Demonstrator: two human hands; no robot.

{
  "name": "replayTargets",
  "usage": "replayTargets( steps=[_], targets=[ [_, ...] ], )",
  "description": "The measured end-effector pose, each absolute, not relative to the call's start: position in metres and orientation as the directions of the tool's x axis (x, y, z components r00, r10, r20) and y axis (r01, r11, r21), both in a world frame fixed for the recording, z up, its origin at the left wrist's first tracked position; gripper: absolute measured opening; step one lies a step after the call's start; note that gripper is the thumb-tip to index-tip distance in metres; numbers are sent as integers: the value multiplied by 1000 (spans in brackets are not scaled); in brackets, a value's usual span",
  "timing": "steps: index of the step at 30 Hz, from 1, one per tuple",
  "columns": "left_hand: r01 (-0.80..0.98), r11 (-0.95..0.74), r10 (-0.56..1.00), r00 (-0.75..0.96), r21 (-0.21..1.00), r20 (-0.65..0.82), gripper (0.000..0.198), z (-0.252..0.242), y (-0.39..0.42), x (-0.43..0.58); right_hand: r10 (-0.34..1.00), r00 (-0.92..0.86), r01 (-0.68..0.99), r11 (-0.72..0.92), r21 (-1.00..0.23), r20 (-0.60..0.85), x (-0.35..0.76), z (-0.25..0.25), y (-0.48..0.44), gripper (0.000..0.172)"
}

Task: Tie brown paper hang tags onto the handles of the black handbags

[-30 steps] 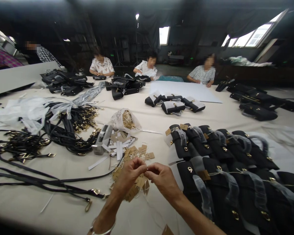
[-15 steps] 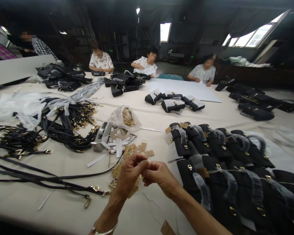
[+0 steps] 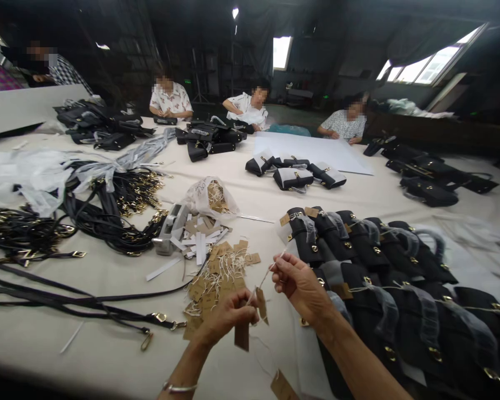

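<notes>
My right hand [image 3: 302,286] pinches one end of a thin white string [image 3: 269,270] between thumb and fingertips. The string runs down to my left hand [image 3: 229,318], which is closed on it. Two brown cardboard hang tags hang by the left fingers: one tag [image 3: 261,305] is seen nearly edge-on, another tag [image 3: 241,336] dangles below. Beyond my left hand lies a heap of brown tags with white strings [image 3: 223,272]. Another hang tag [image 3: 283,385] lies near the front edge. Close to my right forearm are rows of black handbags [image 3: 369,294] with plastic-wrapped handles.
Black straps [image 3: 104,297] with gold clasps spread across the left. A clear bag of tags [image 3: 212,197], white paper strips [image 3: 200,247] and a grey metal device [image 3: 170,230] sit mid-table. More black bags [image 3: 291,178] lie farther off. Several people work along the far side.
My hands were together over the tags. They have separated, the right moving right and slightly up, the left a little down, with the string and tags now showing between them.
</notes>
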State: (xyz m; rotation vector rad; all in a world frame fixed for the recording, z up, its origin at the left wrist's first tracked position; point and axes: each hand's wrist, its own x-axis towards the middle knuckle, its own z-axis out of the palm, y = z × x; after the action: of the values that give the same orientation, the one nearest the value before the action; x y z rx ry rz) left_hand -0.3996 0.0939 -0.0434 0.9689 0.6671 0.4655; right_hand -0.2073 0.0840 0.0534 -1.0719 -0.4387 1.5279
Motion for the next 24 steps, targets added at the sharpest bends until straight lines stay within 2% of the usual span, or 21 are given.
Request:
replayTargets(
  steps=[5, 10, 12, 14, 16, 17, 20, 22, 24],
  targets=[
    [-34, 505, 679, 633, 863, -372, 38, -67, 94, -407, 925, 138, -622, -196, -758, -353, -190, 57, 76, 34],
    [30, 450, 741, 545, 893, -392, 41, -71, 102, -420, 927, 147, -605, -191, -773, -344, -184, 56, 66, 31],
    [46, 388, 769, 535, 921, -351, 38, -59, 104, -418, 942, 116, -475, -227, -850, -316, -190, 52, 64, 29],
    [101, 269, 796, 537, 958, -280, 34, -42, 105, -409, 958, 34, -260, -265, -928, -283, -200, 47, 61, 27],
    [216, 133, 818, 528, 967, -230, 32, -29, 107, -397, 949, -129, -74, -297, -952, -286, -213, 45, 58, 23],
    [290, 78, 828, 514, 954, -224, 32, -26, 109, -391, 927, -224, -40, -319, -947, -302, -220, 46, 56, 21],
    [499, 14, 872, 418, 866, -254, 30, -34, 113, -381, 846, -416, -113, -410, -905, -332, -229, 56, 52, 19],
    [635, -14, 908, 332, 773, -256, 24, -49, 117, -384, 874, -376, -234, -411, -881, -308, -224, 66, 51, 22],
    [735, -49, 942, 259, 676, -214, 15, -64, 118, -393, 929, -249, -302, -345, -889, -276, -212, 77, 51, 22]
  ],
)
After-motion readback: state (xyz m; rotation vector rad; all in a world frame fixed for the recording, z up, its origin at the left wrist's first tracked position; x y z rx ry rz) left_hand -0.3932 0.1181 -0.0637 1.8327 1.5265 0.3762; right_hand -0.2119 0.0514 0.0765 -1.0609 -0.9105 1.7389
